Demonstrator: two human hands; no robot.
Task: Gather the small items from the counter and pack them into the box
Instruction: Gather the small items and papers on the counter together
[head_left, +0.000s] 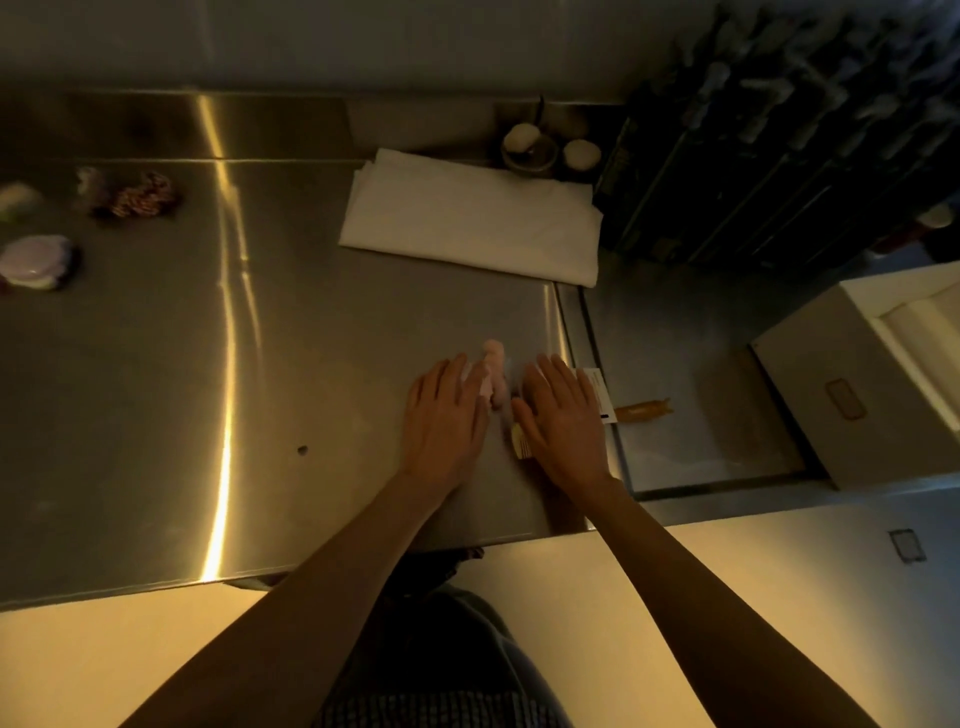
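Both my hands lie flat, fingers straight, on the steel counter (291, 332) near its right edge. My left hand (447, 415) and my right hand (563, 415) flank a small pale pink item (493, 371) and a little yellowish comb-like piece (519, 434); whether they touch these is unclear. A white card (597, 387) pokes out from under my right hand. A white box (831, 395) with an open top stands lower down at the right.
A folded white cloth (467, 218) lies at the back. Behind it sit a small bowl (530, 150) and a round white thing (582, 153). Scrunchie-like items (140, 195) and a pale round one (36, 260) lie far left. An orange-brown object (644, 410) rests on the lower surface.
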